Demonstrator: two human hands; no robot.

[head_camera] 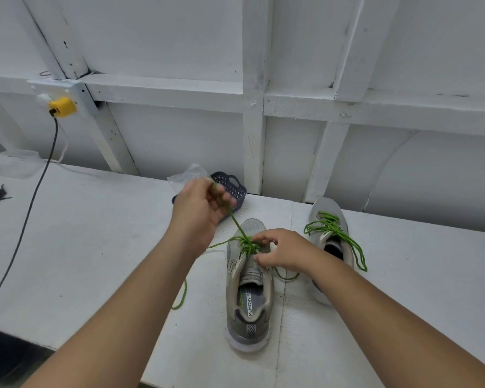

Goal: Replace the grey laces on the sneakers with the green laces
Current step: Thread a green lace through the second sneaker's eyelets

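Fingers (221, 198) of the left hand (200, 208) are curled around a green lace (237, 224), drawn taut from the near sneaker (248, 287) up toward 11 o'clock. The right hand (282, 250) rests on that sneaker's upper, its fingertips bent and pinching at the green crossings over the tongue. Loose lengths of the same lace trail off the shoe toward 9 o'clock and dangle under the left forearm; another loop lies under the right wrist.

A white painted tabletop (95, 242) carries everything; its surface is matte, scuffed and speckled, with a seam running beneath the near sneaker. Behind it rises a white wall (165, 37) of boards braced by painted wooden studs and a horizontal rail.

Both sneakers are grey knit with pale trim and white soles; the near one's insole is printed "MEMORY FO...". The second sneaker (329, 236), at 3 o'clock of the first and partly hidden by the right forearm, is already threaded with green laces (345, 239), whose ends spill over its side.

At 12 o'clock of the near sneaker, behind the left hand, sits a dark perforated plastic basket (233, 186) with a crumpled clear bag (189, 173) beside it. Far off at 10 o'clock a yellow plug (62, 107) sits in a wall socket, its dark cable (25, 219) running down across the tabletop.
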